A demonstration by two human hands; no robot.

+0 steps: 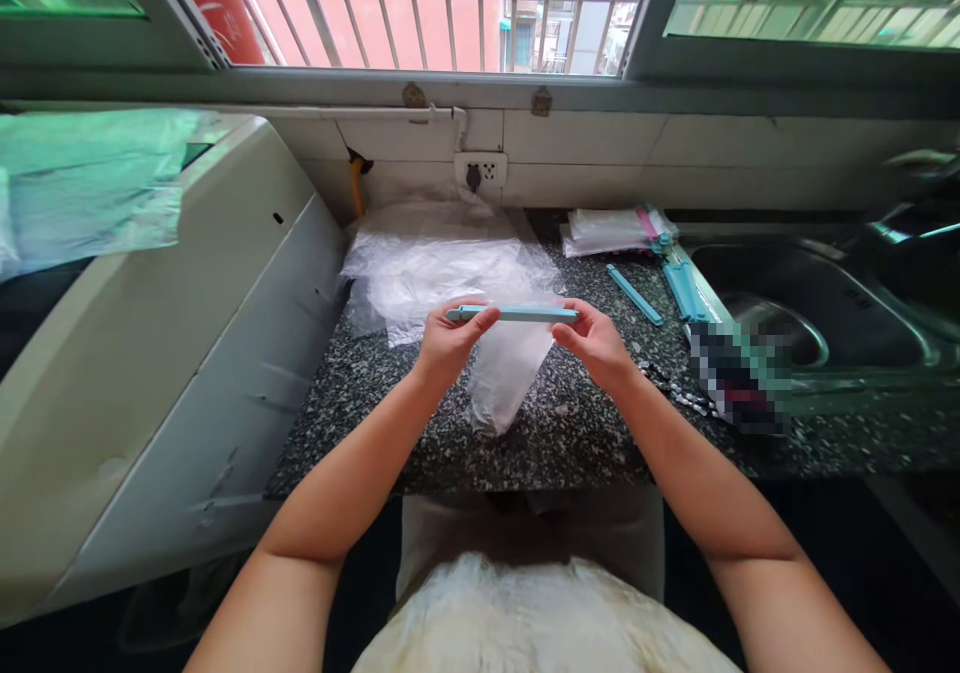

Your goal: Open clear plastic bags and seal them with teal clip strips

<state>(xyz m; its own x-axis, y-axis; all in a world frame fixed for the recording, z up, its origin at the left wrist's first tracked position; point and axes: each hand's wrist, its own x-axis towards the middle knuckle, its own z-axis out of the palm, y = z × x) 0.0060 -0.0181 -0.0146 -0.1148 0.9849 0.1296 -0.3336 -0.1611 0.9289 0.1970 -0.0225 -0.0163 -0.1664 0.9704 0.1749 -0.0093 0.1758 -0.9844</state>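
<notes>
A long light-blue sealing clip (517, 314) is held level above the speckled granite counter (570, 433). My left hand (448, 341) pinches its left end and my right hand (596, 341) pinches its right end. A clear plastic bag (504, 378) hangs down from the clip between my hands. Its lower end touches the counter.
A heap of clear plastic bags (435, 263) lies behind my hands. More blue clips (634, 295) and a stack of bags (611, 230) lie to the right, by a steel sink (810, 303). A white appliance (165, 353) stands on the left. A wall socket (480, 170) sits under the window.
</notes>
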